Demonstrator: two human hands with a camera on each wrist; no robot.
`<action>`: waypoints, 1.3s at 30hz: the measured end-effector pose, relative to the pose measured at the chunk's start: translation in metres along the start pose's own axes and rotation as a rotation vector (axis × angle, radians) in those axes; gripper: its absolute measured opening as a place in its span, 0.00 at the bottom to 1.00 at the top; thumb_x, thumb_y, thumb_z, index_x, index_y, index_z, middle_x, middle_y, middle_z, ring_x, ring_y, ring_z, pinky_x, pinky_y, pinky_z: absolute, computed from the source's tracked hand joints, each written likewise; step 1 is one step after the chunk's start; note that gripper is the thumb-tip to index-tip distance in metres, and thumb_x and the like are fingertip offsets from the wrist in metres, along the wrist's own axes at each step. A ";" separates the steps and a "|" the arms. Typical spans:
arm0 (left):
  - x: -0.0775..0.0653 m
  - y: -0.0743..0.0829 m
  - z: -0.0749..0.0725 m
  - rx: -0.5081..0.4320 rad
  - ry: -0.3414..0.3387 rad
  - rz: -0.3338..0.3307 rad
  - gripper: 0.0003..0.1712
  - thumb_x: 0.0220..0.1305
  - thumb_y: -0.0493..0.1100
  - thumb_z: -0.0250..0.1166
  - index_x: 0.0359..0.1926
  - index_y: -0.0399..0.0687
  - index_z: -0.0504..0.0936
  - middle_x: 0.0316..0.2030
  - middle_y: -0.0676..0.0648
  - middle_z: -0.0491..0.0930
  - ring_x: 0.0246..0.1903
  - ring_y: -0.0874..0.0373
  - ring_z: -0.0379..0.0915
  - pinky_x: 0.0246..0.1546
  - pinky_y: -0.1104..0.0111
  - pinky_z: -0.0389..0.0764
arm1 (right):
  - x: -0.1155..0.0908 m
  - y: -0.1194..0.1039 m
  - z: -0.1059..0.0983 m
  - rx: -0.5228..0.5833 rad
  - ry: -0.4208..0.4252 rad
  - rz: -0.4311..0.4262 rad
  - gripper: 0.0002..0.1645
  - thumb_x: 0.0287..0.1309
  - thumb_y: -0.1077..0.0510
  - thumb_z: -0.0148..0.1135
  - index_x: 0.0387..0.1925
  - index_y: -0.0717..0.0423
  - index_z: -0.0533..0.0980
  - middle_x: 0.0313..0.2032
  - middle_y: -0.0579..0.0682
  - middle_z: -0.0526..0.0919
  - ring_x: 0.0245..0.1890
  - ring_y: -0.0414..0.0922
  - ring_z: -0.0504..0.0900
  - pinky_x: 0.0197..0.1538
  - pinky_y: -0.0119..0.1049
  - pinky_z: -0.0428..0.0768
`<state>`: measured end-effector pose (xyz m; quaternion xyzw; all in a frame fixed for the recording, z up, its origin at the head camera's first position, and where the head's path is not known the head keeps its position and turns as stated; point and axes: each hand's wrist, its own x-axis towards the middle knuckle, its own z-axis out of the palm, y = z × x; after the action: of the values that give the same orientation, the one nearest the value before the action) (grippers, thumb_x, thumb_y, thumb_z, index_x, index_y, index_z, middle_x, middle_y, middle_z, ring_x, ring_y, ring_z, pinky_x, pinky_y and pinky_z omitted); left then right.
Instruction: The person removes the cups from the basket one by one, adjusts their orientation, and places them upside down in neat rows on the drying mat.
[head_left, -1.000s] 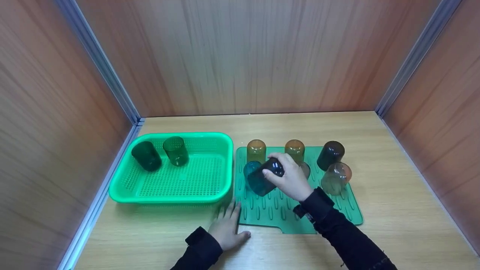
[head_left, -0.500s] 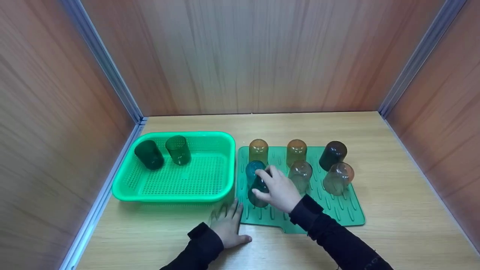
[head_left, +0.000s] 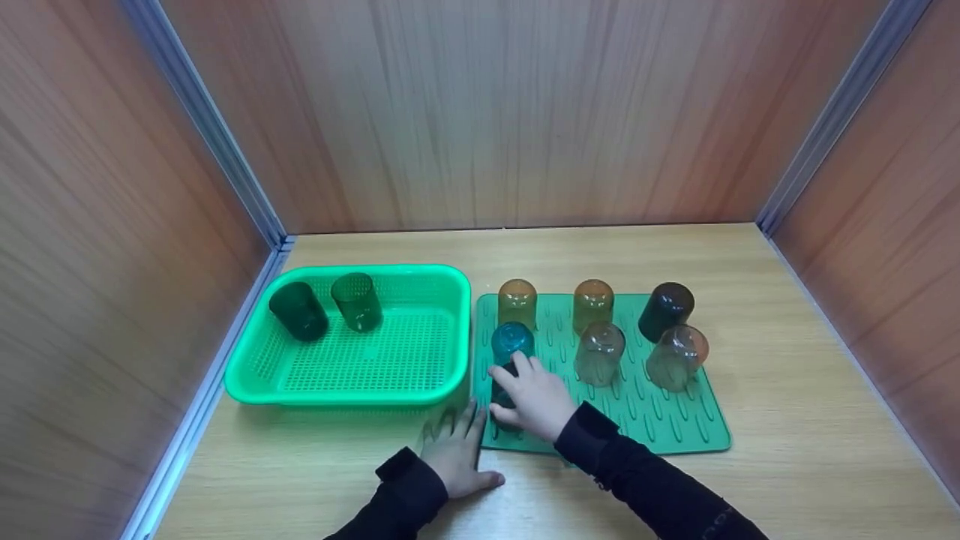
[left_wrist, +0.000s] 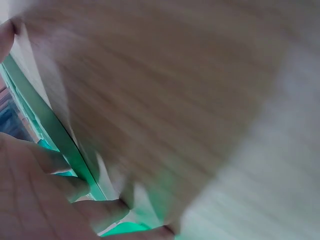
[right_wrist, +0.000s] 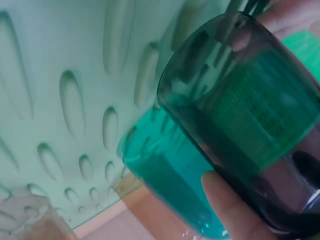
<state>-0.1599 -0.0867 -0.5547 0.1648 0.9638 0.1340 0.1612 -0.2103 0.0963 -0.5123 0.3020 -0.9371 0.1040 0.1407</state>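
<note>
My right hand holds a dark tinted drinking glass from above, at the front left of a green drying mat. In the right wrist view the glass is mouth down over the mat's ridges, fingers and thumb on either side. Directly behind it stands an upside-down blue glass. In the head view the hand covers much of the dark glass. My left hand rests on the table with fingers spread, its fingertips beside the mat's front left corner.
Upside down on the mat are two amber glasses, two clear glasses and a dark glass. Left of it stands a green basket with two dark green glasses inside. Wooden walls enclose the table.
My right hand has brought the dark glass down and toward the front left of the mat, turning it from tilted toward upright with its mouth down. The left hand has stayed put.
</note>
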 end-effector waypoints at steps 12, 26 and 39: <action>-0.004 0.000 0.002 0.005 0.038 0.020 0.62 0.50 0.74 0.65 0.75 0.44 0.55 0.77 0.39 0.48 0.73 0.32 0.47 0.66 0.32 0.52 | -0.003 -0.008 0.011 -0.038 0.006 -0.023 0.30 0.56 0.39 0.66 0.56 0.48 0.75 0.48 0.59 0.77 0.40 0.52 0.78 0.23 0.38 0.79; -0.004 0.004 0.000 0.006 0.033 0.010 0.60 0.50 0.72 0.67 0.75 0.44 0.57 0.76 0.38 0.50 0.72 0.31 0.48 0.68 0.35 0.52 | -0.003 -0.008 0.012 0.106 -0.011 0.024 0.32 0.55 0.41 0.68 0.59 0.47 0.75 0.52 0.59 0.74 0.45 0.52 0.76 0.39 0.43 0.80; -0.010 0.003 -0.021 -0.243 -0.060 0.017 0.58 0.57 0.64 0.66 0.75 0.37 0.51 0.75 0.31 0.48 0.72 0.29 0.46 0.69 0.38 0.53 | 0.007 -0.008 -0.005 0.183 -0.068 0.064 0.38 0.58 0.37 0.64 0.63 0.55 0.74 0.53 0.58 0.76 0.48 0.52 0.76 0.46 0.45 0.79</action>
<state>-0.1577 -0.0918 -0.5314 0.1563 0.9337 0.2464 0.2075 -0.2097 0.0871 -0.5046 0.2868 -0.9372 0.1831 0.0772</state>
